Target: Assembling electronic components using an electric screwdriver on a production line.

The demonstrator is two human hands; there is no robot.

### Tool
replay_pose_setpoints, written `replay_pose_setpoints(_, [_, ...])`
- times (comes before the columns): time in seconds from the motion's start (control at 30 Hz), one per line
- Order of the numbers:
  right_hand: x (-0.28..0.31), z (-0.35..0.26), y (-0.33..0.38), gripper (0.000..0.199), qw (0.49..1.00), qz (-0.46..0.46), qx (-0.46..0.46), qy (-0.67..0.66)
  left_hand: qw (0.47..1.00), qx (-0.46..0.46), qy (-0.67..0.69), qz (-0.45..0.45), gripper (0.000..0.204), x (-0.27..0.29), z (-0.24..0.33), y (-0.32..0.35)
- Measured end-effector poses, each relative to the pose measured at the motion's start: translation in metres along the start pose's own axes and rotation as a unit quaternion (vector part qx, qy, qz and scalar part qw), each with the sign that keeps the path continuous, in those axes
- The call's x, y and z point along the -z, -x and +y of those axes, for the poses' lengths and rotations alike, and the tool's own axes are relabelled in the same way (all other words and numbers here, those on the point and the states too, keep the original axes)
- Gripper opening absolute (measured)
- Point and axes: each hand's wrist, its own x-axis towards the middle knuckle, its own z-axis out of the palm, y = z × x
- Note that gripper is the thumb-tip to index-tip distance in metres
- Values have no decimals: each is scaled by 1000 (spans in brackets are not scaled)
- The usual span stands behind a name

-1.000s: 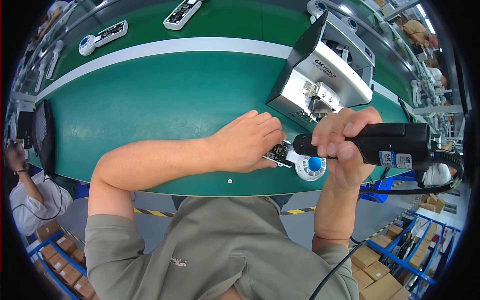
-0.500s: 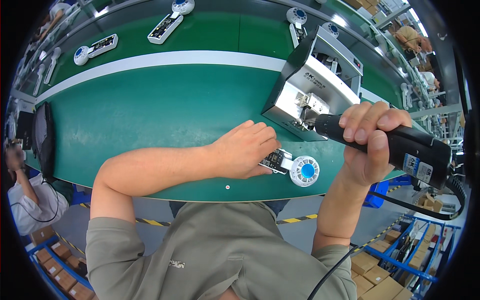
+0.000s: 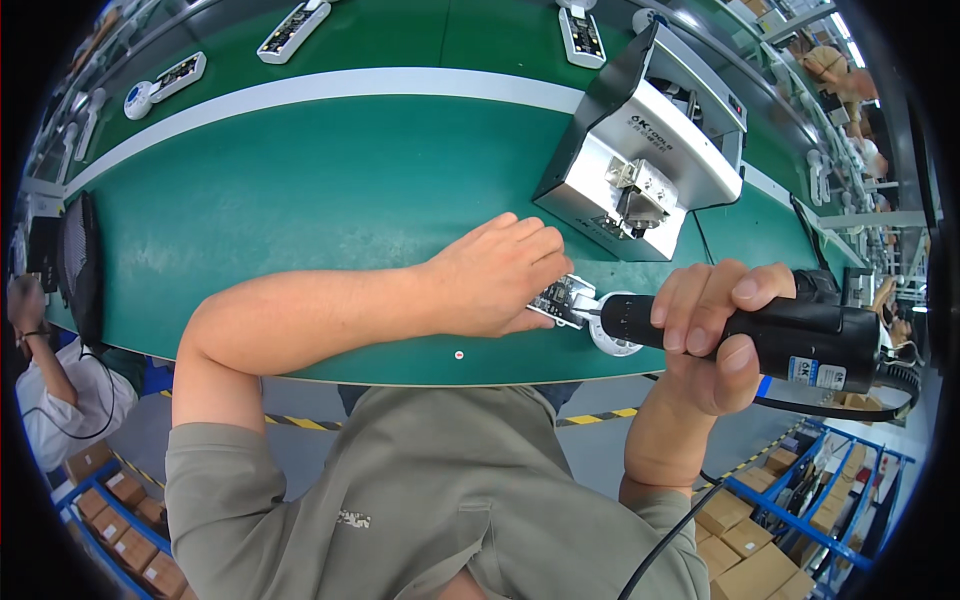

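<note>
One small red-and-white dot (image 3: 460, 355) lies nearest you on the desk (image 3: 300, 200), left of the silver machine (image 3: 650, 150) and on its near side. A little farther in, near the machine's front, sits the opened white device (image 3: 558, 299). Its long axis runs roughly left to right across the machine's front; the round head (image 3: 612, 347), partly hidden, points right and slightly toward you, away from the machine.

Your left hand (image 3: 505, 275) grasps the handle end, thumb on the near side. Your right hand (image 3: 700, 320) is wrapped round the black power driver (image 3: 810, 340), which reaches past the machine's right side. You can't tell here whether its tip touches the circuit board.

Should your left grip loosen, the driver's torque could twist the device; should you tilt the driver, the tip could skid and scratch the exposed board, or catch your nearby fingers.

Beyond the machine, mostly to its left, more white devices (image 3: 290, 32) rest on a green strip (image 3: 400, 35).
</note>
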Motion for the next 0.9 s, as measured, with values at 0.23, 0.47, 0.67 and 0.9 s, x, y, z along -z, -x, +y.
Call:
replay_pose_setpoints(0.23, [-5,7,5,35,999,23,-32,0,1000,9,11,-6,43,-2,-2,-2])
replay_pose_setpoints(0.47, [-15,7,8,32,998,28,-59,0,1000,5,13,-14,41,2,-1,-2])
replay_pose_setpoints(0.67, [-15,8,9,33,997,18,-69,3,999,10,11,-35,46,0,-3,-1])
replay_pose_setpoints(0.9, [-10,1,-1,31,997,-9,-75,-14,999,15,6,-40,49,-4,-1,-2])
